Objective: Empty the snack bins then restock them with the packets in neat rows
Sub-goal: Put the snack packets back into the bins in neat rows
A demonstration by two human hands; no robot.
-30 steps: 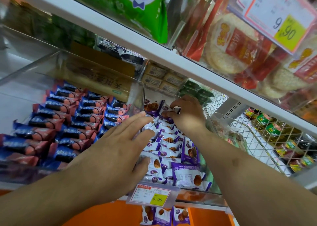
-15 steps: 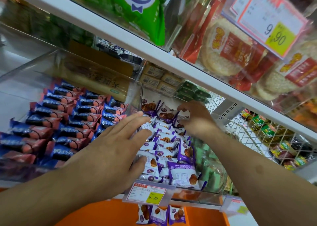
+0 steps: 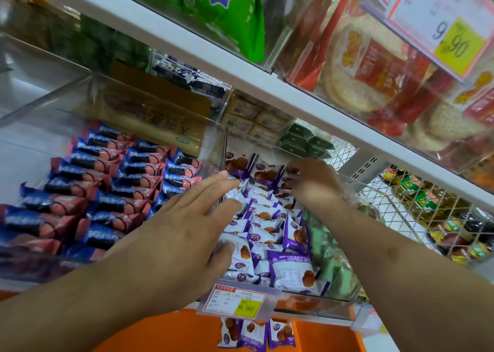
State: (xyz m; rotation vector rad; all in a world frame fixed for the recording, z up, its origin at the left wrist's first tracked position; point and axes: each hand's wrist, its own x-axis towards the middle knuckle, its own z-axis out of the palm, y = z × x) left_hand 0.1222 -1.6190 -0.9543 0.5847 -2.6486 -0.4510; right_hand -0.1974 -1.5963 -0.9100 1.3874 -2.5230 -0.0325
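1. The clear snack bin [image 3: 315, 302] with a 9.90 price tag [image 3: 236, 301] clipped to its front edge sits on a shelf and serves as the landmark; it is full of purple-and-white waffle packets [image 3: 263, 219].
2. At the back of this bin, three packets stand upright in a row against the rear wall.
3. The right hand [image 3: 312, 179] reaches to the bin's far right corner, its grip pinching the rightmost upright packet [image 3: 290, 176] with curled fingers.
4. The left hand [image 3: 184, 234] lies over the bin's left side with straight, spread fingers, its grip released; the thumb rests on a front packet [image 3: 242, 255] and the fingertips touch packets further back.
5. Left of the bin, a neighbouring clear bin [image 3: 133, 105] holds blue-and-red packets [image 3: 107, 191] laid in overlapping rows.
6. Right of the bin stands a white wire basket [image 3: 401, 207].
7. Above the bin, a white shelf board [image 3: 267, 81] carries green bags [image 3: 227, 12] and red-labelled rice crackers [image 3: 374, 65].
8. Below the bin's front edge, three more purple packets [image 3: 254, 334] lie on an orange surface.
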